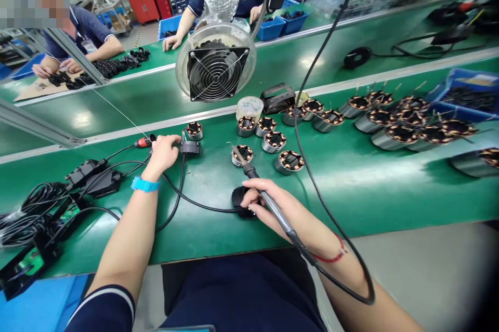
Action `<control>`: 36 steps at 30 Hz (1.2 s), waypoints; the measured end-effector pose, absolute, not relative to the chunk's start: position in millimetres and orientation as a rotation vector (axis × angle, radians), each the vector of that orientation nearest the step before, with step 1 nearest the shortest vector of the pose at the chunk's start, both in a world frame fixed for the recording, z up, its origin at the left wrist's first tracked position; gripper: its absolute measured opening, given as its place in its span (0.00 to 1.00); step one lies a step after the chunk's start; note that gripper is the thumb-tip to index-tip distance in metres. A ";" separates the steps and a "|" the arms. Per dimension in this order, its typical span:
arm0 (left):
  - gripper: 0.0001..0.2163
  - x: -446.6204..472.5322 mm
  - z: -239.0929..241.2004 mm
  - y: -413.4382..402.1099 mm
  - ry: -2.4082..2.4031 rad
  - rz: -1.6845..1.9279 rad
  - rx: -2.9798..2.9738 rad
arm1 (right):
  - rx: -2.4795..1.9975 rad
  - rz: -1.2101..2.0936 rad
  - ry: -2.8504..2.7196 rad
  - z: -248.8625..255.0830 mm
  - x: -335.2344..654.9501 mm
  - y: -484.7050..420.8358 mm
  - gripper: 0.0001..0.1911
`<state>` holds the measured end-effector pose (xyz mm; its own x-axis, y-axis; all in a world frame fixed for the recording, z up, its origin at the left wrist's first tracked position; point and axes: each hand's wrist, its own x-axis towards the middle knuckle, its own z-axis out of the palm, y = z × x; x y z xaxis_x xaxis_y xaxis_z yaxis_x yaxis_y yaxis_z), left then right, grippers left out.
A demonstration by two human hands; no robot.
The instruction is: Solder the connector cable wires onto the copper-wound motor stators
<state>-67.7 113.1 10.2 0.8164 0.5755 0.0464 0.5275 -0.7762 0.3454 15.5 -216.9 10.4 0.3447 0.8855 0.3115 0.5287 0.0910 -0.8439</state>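
My right hand [268,202] is closed round a soldering iron [253,176]; its tip points up toward a small wound motor stator [242,154]. Under that hand lies a black round part [239,201] with a black cable running left. My left hand [166,149] reaches forward and pinches a small black part [190,148] beside another stator [194,130]. A red-handled tool [144,141] lies just left of that hand. A blue band sits on my left wrist.
Several stators [275,141] stand on the green bench [351,181], with a long row [390,114] to the right. A fume fan [216,69] with a silver duct hangs ahead. Black adapters and coiled cables [47,202] lie left. Other people work across the belt.
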 end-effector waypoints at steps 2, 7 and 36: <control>0.19 -68.8 13.2 111.6 0.791 0.089 2.652 | -1.590 0.404 -1.298 11.0 16.1 -215.2 0.22; 0.09 -80.6 22.9 126.3 0.720 -0.124 2.489 | -1.675 0.199 -1.282 9.3 19.8 -210.1 0.21; 0.10 -57.3 24.3 -22.6 0.150 0.004 1.616 | -1.277 0.352 -0.932 -0.2 23.7 -181.2 0.18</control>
<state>-57.3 -22.6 24.3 0.9910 0.0997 -0.0894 0.0942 -0.0436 0.9946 23.7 -181.2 -0.2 0.6030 0.6928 0.3955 0.2589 0.2990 -0.9185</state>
